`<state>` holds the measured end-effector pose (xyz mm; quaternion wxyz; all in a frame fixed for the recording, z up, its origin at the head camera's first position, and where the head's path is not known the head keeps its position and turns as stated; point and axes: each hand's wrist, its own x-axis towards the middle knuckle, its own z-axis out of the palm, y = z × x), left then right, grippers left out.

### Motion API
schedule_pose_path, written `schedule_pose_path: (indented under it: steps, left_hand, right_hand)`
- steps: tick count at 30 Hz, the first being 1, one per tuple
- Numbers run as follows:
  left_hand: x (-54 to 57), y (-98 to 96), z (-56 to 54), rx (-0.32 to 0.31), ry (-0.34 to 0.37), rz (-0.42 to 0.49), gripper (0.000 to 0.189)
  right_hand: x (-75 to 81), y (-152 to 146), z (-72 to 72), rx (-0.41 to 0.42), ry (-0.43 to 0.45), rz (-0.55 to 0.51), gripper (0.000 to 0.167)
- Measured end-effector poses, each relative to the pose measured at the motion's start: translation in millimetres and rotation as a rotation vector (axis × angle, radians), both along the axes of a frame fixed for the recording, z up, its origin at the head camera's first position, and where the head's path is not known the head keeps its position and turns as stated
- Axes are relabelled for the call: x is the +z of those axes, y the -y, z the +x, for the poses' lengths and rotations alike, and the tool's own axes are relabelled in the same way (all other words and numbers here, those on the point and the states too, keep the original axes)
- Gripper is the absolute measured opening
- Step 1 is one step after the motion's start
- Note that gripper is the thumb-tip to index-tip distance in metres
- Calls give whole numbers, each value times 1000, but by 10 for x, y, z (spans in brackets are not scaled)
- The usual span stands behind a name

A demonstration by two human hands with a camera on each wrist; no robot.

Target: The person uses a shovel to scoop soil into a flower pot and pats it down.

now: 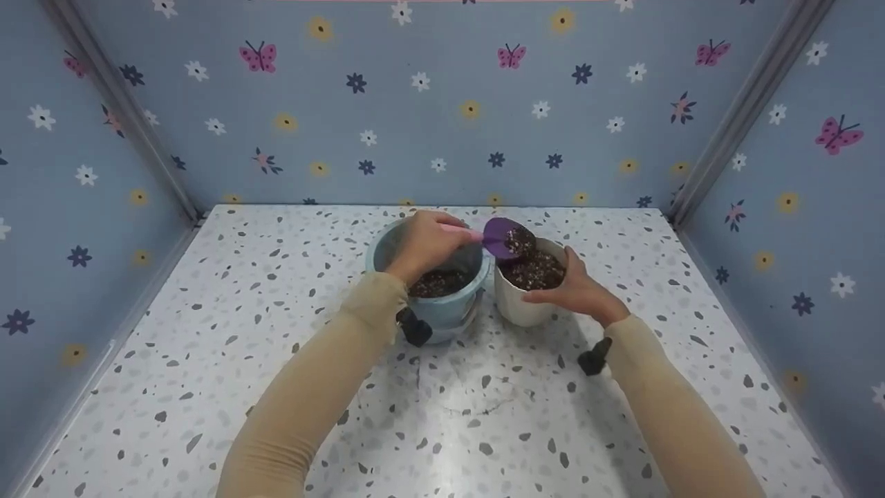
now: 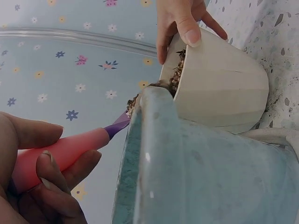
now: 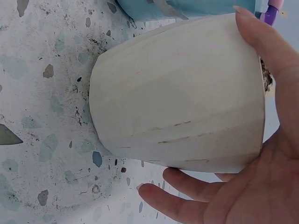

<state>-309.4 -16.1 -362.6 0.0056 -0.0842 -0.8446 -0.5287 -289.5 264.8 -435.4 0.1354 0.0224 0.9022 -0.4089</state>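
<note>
Two pots sit side by side toward the middle of the far edge of the tabletop (image 1: 449,429): a light blue pot (image 1: 442,315) and, just right of it, a white pot (image 1: 515,304), both containing dark soil (image 1: 539,271). The left hand (image 1: 429,242) grips the pink handle of a trowel (image 1: 494,238), its purple blade bearing soil above the white pot's rim. The right hand (image 1: 582,290) holds the white pot, thumb and fingers spread around its side.
</note>
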Motion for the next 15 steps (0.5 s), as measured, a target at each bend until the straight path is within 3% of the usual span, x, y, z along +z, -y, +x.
schedule_pose_path:
  steps: [9, 15]
  left_hand:
    - [-66, -67, -4, -35, -80, -65, 33]
    - [-72, -111, 16, -58, -80, -100, 34]
  right_hand:
    - [-13, 5, 5, 8, -4, 1, 146]
    - [-14, -16, -5, 7, -13, 9, 147]
